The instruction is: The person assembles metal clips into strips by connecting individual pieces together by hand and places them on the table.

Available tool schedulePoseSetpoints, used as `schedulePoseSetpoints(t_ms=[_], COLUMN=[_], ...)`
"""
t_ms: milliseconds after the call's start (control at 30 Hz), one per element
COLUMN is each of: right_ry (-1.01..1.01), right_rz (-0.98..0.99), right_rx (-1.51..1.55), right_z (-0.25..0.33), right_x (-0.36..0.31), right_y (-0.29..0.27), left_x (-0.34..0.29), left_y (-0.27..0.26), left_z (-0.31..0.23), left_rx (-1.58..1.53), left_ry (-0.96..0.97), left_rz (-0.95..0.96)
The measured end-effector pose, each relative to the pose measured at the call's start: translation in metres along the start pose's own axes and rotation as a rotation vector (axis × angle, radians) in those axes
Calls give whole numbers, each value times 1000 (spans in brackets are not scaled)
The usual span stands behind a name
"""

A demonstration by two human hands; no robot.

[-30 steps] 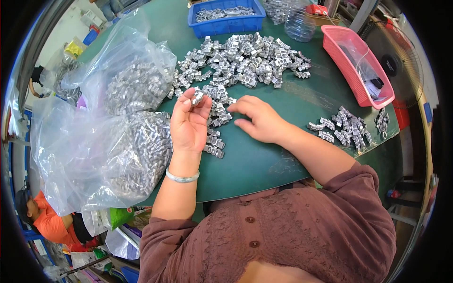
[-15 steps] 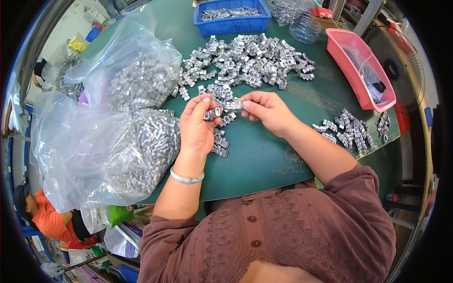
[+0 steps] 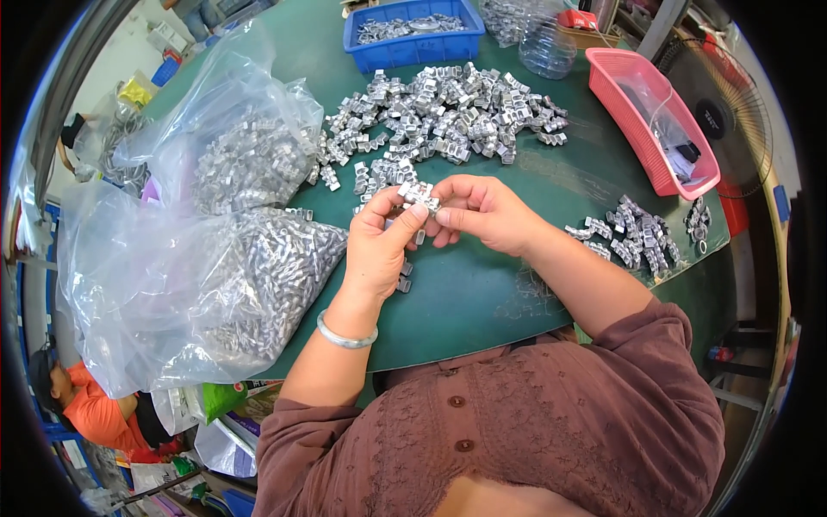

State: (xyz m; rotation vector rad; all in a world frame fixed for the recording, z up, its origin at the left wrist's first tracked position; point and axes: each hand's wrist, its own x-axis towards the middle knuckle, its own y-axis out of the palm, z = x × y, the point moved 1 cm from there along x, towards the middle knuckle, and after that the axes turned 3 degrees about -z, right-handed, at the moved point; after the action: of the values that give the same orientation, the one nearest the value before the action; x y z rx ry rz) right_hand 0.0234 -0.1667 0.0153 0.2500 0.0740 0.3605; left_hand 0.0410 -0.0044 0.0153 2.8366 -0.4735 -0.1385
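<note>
Two clear bags [image 3: 129,280] of metal parts [image 3: 267,284], left on green table [image 3: 482,302]. Left hand [image 3: 377,243], near middle, gripping metal piece [image 3: 418,195] over table. Blue bin [image 3: 416,57], far; loose pile [image 3: 465,112] nearer. Right hand [image 3: 493,215] pinching same piece's right end. Small cluster [image 3: 642,234], right, near table edge; pink basket [image 3: 631,125] farther back.

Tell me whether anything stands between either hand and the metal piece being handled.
Nothing visible does. The left hand holds the metal piece, and the right hand has its fingers at the piece's right end. The loose metal pile lies beyond both hands.
</note>
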Motion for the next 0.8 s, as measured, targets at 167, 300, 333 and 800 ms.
schedulePoseSetpoints(t_ms=[167, 300, 333, 800], right_ry=[-65, -65, -28, 56], right_rz=[-43, -67, -26, -103], right_rx=[-270, -50, -60, 307], right_z=[5, 11, 12, 8], right_x=[0, 0, -1, -1], right_y=[-7, -3, -4, -12], left_x=[1, 2, 1, 4], left_y=[-3, -3, -1, -11], left_z=[-4, -4, -4, -2], left_rx=[-59, -48, -10, -302], left_ry=[-76, -193, -183, -193], left_rz=[75, 229, 231, 151])
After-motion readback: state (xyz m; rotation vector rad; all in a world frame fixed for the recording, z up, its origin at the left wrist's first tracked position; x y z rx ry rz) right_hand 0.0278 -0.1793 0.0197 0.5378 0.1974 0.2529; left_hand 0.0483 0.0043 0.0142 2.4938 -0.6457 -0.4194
